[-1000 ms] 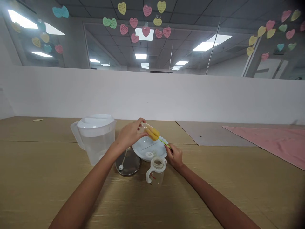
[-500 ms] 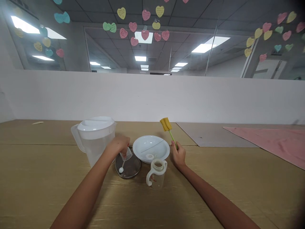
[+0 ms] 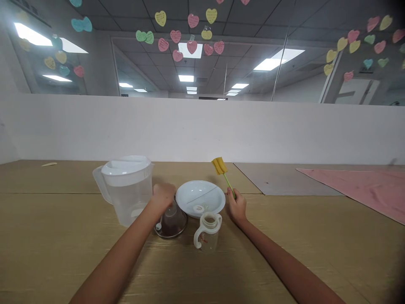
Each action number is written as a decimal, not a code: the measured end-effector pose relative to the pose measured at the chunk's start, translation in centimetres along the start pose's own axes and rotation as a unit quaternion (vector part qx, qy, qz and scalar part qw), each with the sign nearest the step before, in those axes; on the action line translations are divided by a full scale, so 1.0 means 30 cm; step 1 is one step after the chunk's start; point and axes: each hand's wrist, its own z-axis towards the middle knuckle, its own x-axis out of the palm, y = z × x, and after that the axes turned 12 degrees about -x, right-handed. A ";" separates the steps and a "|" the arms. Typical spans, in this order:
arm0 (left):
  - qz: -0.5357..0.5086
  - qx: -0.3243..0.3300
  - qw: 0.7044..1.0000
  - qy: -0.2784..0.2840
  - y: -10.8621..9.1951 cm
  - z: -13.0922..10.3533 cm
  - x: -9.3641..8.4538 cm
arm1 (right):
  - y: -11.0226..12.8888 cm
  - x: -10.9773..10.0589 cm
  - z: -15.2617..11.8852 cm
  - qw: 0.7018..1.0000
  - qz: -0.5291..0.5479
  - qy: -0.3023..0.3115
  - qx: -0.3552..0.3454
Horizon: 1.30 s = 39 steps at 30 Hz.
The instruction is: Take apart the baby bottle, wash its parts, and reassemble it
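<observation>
My left hand (image 3: 163,195) is closed around the top of a clear plastic cap (image 3: 172,212), which is low over a round metal tray (image 3: 172,233); its fingertips are mostly hidden. A small white-ended piece (image 3: 158,226) lies at the tray's left side. In my right hand (image 3: 237,206) is the thin green handle of a sponge brush (image 3: 219,165), its yellow foam head pointing up. Between my hands, a clear baby bottle (image 3: 209,238) with a white two-handled collar stands uncapped. Behind it is a white bowl (image 3: 186,194) holding a white ring (image 3: 198,209).
A lidded clear pitcher (image 3: 131,196) with liquid stands left of the tray, close to my left forearm. At the right lie a grey sheet (image 3: 278,179) and a pink cloth (image 3: 357,183). A white wall (image 3: 202,131) rises behind the brown-covered table (image 3: 253,270).
My left hand has moved slightly right, and the clear cap has gone from tilted to more upright over the tray. The right hand and sponge brush are nearly still.
</observation>
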 end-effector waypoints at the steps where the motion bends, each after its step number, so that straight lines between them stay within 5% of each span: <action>1: -0.014 0.020 1.000 -0.016 -0.014 -0.014 -0.008 | 0.000 0.000 0.000 1.000 0.001 0.001 0.000; 7: -0.163 0.250 0.954 -0.039 -0.138 -0.059 0.016 | 0.002 -0.001 0.002 1.000 0.001 0.005 -0.004; 11: -0.221 0.312 0.924 0.002 -0.171 -0.046 0.079 | 0.005 -0.002 0.002 1.000 -0.003 0.010 -0.013; 15: -0.272 0.308 0.912 -0.011 -0.173 -0.023 0.101 | 0.006 0.000 0.000 1.000 -0.005 0.013 -0.025; 20: -0.346 0.247 0.900 -0.097 -0.158 0.016 0.063 | 0.009 0.000 -0.008 0.999 -0.010 0.008 -0.049; 23: -0.424 0.206 0.869 -0.150 -0.135 0.036 0.033 | 0.020 -0.004 -0.018 0.996 -0.011 0.027 -0.084; 32: -0.578 0.159 0.776 -0.198 -0.082 0.013 -0.056 | 0.029 -0.010 -0.029 0.985 -0.031 0.067 -0.153; 39: -0.395 0.167 0.867 -0.254 -0.076 -0.001 -0.054 | 0.033 -0.016 -0.036 0.982 -0.029 0.062 -0.175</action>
